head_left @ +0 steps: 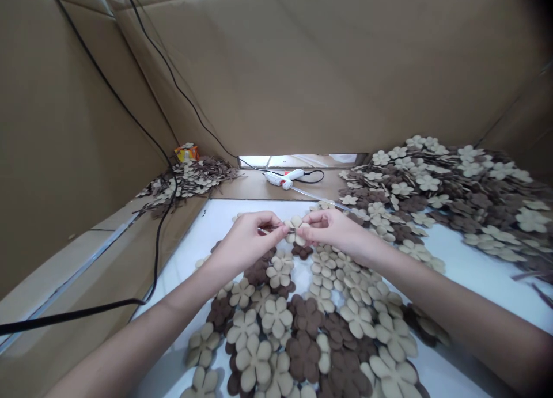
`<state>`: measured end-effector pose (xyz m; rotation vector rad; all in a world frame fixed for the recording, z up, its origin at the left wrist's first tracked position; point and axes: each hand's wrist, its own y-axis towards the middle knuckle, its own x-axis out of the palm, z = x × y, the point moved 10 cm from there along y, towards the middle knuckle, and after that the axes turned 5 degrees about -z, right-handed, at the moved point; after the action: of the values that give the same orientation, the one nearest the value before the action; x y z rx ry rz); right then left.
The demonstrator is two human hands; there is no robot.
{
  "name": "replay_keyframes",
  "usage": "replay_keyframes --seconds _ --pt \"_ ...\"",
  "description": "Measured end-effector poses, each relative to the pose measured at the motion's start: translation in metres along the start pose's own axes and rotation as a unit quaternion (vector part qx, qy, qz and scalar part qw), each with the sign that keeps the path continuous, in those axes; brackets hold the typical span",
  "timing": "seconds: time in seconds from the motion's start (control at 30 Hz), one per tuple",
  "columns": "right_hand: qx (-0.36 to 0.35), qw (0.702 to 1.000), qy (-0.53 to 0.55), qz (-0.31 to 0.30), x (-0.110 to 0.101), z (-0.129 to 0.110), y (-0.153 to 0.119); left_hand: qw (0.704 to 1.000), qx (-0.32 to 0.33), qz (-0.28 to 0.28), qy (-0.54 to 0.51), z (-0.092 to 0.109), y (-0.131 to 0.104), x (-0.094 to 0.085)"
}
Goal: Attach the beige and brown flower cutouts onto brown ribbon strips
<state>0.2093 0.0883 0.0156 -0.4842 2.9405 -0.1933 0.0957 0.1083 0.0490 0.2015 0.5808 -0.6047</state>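
L hand (pixel 264 232): fingers narrow, thumb + index pinched on thin metallic strip (pixel 283 230), strip lying across beige flower (pixel 296 231); L side of flower at fingertips. Flower held up betw. both hands, over white surface (pixel 460 260), approx. centre of view. R hand (pixel 332 231): also narrow, thumb + index pinching R edge of same flower; other fingers curled in. Below hands: beige + dk brown flower pieces (pixel 305 355), spread & overlapping on white surface. Far L: pile of pieces (pixel 194 176) w/ orange-yellow packet (pixel 187 152), beside black cable (pixel 159 231). Beyond hands, centre: white glue gun (pixel 284 179) on cardboard, clear stick (pixel 317 197) pointing R. Far R: large heap of beige/brown flowers (pixel 432 182)
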Motion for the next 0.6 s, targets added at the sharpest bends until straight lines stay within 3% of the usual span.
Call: replay_keyframes --seconds 0.6 --pt "-0.028 0.999 -0.026 -0.002 -0.0001 0.0023 0.0036 0.999 0.002 -0.024 -0.04 -0.0019 0.0016 0.0048"
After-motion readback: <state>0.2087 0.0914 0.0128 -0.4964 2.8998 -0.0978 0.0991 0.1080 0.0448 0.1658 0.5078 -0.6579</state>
